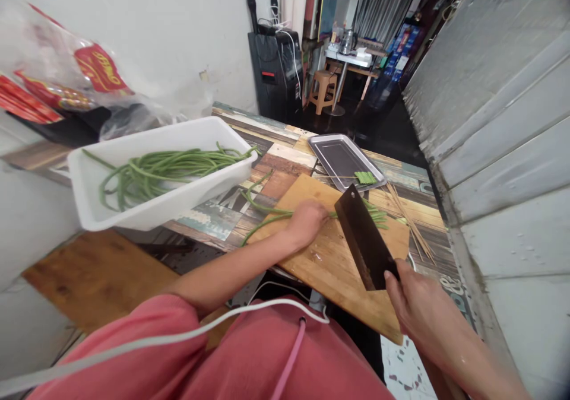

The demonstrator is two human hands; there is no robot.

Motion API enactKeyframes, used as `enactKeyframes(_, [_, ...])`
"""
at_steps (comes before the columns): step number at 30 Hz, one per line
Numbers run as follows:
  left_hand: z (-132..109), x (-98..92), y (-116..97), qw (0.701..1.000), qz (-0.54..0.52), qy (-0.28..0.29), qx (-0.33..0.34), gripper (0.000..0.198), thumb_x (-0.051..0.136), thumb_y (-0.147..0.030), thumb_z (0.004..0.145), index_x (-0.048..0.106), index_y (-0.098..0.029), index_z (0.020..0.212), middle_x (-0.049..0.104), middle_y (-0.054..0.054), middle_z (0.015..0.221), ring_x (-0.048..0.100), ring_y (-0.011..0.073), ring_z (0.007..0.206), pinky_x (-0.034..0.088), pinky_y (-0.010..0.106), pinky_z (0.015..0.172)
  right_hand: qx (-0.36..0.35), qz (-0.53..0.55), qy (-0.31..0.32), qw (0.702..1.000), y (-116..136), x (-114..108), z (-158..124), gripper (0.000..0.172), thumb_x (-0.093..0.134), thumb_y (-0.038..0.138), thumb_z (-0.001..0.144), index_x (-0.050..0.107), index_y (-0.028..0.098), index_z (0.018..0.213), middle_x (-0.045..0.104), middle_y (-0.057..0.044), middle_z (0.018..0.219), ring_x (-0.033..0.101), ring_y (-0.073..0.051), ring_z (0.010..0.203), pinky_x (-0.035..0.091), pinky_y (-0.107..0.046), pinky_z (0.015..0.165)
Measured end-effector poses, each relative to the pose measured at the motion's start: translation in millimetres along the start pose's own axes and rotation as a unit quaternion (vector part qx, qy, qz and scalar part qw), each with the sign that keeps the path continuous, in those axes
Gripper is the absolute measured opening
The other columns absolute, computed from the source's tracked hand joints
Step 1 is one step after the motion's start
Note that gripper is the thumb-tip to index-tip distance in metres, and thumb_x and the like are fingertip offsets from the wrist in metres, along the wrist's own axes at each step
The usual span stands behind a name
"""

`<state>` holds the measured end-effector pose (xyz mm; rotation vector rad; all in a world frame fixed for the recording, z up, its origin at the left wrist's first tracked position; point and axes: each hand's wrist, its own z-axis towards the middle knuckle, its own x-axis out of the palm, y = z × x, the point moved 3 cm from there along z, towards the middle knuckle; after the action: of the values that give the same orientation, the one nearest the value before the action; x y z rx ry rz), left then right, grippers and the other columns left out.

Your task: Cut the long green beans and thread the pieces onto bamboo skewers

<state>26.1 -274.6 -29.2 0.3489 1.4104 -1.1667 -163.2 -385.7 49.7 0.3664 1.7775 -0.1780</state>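
My left hand (308, 222) is closed around a bunch of long green beans (276, 215) lying across the wooden cutting board (327, 263). Their uncut tails trail off the board to the left. In my right hand (412, 290) is a dark cleaver (363, 234), its blade over the beans just right of my left hand. Beyond the blade, bean ends (377, 215) stick out on the board's far right; whether the blade touches them I cannot tell. A metal tray (338, 151) behind the board holds a short row of cut bean pieces (365, 178) on a skewer.
At the left, a white plastic tub (178, 204) contains more long beans. Thin wooden skewers (412, 225) lie loose on the patterned table (285, 156) at right. Plastic packaging (95, 67) stands behind the tub. A black speaker (278, 73) is by the wall, and a white cable crosses my lap.
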Motion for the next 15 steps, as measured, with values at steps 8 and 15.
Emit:
enactKeyframes(8, [-1.2,1.3,-2.0,1.000,0.000,0.001,0.005,0.029,0.046,-0.023,0.090,0.070,-0.014,0.078,0.067,0.009,0.081,0.059,0.0216,0.080,0.044,0.032,0.076,0.010,-0.010,0.017,1.000,3.8,-0.5,1.6,0.023,0.026,0.022,0.091,0.048,0.014,0.093,0.058,-0.005,0.057,0.061,-0.021,0.057,0.030,-0.028,0.051])
enactKeyframes(15, [-1.0,4.6,-0.2,1.000,0.011,0.009,0.015,0.031,0.042,-0.019,0.090,0.070,-0.013,0.077,0.067,0.010,0.081,0.058,0.0217,0.080,0.044,0.032,0.076,-0.057,-0.034,0.006,0.998,6.7,-8.8,10.0,0.019,0.031,0.012,0.088,0.049,0.015,0.083,0.054,-0.006,0.060,0.057,-0.018,0.054,0.032,-0.027,0.050])
